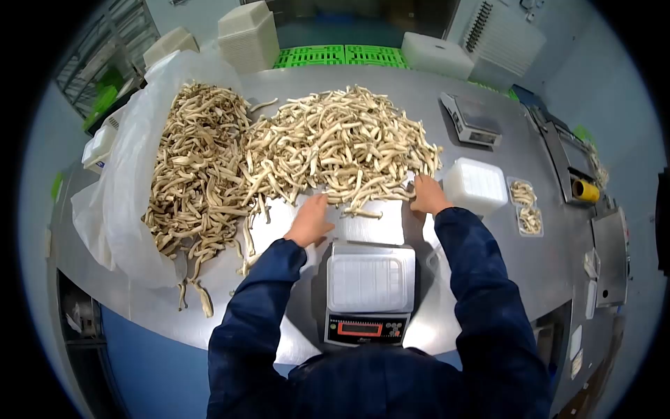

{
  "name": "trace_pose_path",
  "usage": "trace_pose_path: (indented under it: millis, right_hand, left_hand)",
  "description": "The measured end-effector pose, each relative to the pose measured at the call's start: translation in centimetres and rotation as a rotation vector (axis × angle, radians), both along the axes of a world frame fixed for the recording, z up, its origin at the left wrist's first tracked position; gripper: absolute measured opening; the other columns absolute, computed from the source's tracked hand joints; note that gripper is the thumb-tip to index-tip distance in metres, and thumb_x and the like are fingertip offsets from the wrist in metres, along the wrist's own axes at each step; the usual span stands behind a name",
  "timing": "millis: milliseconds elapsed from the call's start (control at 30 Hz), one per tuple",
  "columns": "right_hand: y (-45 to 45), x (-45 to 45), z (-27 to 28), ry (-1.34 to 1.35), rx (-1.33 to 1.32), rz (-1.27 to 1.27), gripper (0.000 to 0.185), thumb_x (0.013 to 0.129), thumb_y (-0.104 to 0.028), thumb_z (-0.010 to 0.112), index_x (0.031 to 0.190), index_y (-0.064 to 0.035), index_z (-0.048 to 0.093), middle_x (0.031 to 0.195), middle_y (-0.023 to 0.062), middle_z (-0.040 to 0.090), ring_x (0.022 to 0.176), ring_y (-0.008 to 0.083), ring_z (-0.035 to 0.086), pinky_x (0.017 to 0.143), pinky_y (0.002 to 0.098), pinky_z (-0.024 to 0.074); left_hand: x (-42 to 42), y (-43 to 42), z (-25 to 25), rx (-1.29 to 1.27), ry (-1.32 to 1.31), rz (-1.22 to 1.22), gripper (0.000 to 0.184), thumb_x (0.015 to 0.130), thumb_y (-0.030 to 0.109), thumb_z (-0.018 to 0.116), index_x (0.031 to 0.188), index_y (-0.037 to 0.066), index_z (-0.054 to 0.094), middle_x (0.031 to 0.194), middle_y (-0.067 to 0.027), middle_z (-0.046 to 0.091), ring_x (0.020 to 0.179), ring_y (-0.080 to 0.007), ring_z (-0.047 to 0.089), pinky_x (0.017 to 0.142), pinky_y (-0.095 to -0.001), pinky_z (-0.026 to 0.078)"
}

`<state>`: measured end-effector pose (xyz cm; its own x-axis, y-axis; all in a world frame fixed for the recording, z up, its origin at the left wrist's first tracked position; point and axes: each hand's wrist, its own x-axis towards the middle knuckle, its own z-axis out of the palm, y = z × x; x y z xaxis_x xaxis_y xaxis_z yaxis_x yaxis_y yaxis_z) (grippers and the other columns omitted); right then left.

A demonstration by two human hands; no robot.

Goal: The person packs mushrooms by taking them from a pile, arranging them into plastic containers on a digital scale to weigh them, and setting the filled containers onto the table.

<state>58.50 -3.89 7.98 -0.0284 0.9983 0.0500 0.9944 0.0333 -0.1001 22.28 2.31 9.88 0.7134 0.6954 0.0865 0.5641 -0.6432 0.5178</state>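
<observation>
A large heap of pale mushrooms (342, 140) lies on the steel table, joined on its left by a browner heap (195, 167) on a clear plastic bag. At the near edge of the pale heap is my left hand (309, 222), fingers apart and holding nothing. My right hand (427, 194) touches the heap's right edge with its fingers bent; whether anything is between them I cannot make out. Between my forearms stands a scale (367, 328) with a clear plastic tray (370, 281) on its platform.
Stacked clear trays (476, 186) stand right of my right hand, beside two filled trays (525, 207). A second scale (472, 120) is behind them. Foam trays (248, 38) and green crates (342, 56) line the back. A sealing machine (569, 157) stands at right.
</observation>
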Motion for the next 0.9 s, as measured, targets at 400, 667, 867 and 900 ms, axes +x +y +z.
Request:
trace_pose_path:
  millis: [400,667,867,900]
  right_hand:
    - [3.3,-5.1,-1.7,0.383,-0.065,-0.219,0.043,0.07,-0.021,0.068,0.097,0.0073,0.049,0.095,0.0296,0.058,0.088,0.0452,0.058,0.078,0.0467,0.0481]
    - [5.7,-8.8,-0.1,1.799,-0.529,-0.519,0.038,0.085,-0.015,0.06,0.121,-0.0102,0.049,0.109,0.0099,0.054,0.096,0.0234,0.056,0.079,0.0466,0.0529]
    - [6.7,-10.7,2.5,2.0,-0.454,-0.611,0.045,0.084,-0.034,0.071,0.119,-0.0118,0.053,0.111,0.0104,0.056,0.094,0.0251,0.058,0.078,0.0446,0.052]
    - [7.1,-10.6,2.6,1.965,-0.435,-0.588,0.045,0.083,-0.034,0.071,0.118,-0.0115,0.054,0.112,0.0101,0.056,0.093,0.0245,0.058,0.078,0.0434,0.0522]
  left_hand:
    - [7.0,2.8,-2.3,0.036,0.092,0.282,0.073,0.067,0.032,0.078,0.119,-0.006,0.044,0.117,-0.0239,0.045,0.111,-0.0405,0.046,0.089,-0.0447,0.045]
    - [10.6,7.1,-6.9,-0.575,-0.35,0.434,0.047,0.078,0.02,0.064,0.109,-0.012,0.049,0.087,-0.0226,0.064,0.079,-0.0296,0.064,0.07,-0.0388,0.05]
    - [12.0,5.3,-0.7,-0.597,-0.307,0.341,0.044,0.08,0.015,0.059,0.114,-0.011,0.047,0.092,-0.0224,0.064,0.082,-0.0293,0.065,0.069,-0.0367,0.05]
    - [12.4,4.3,1.5,-0.629,-0.279,0.315,0.046,0.08,0.013,0.059,0.116,-0.011,0.046,0.093,-0.0231,0.064,0.085,-0.0305,0.064,0.072,-0.037,0.05]
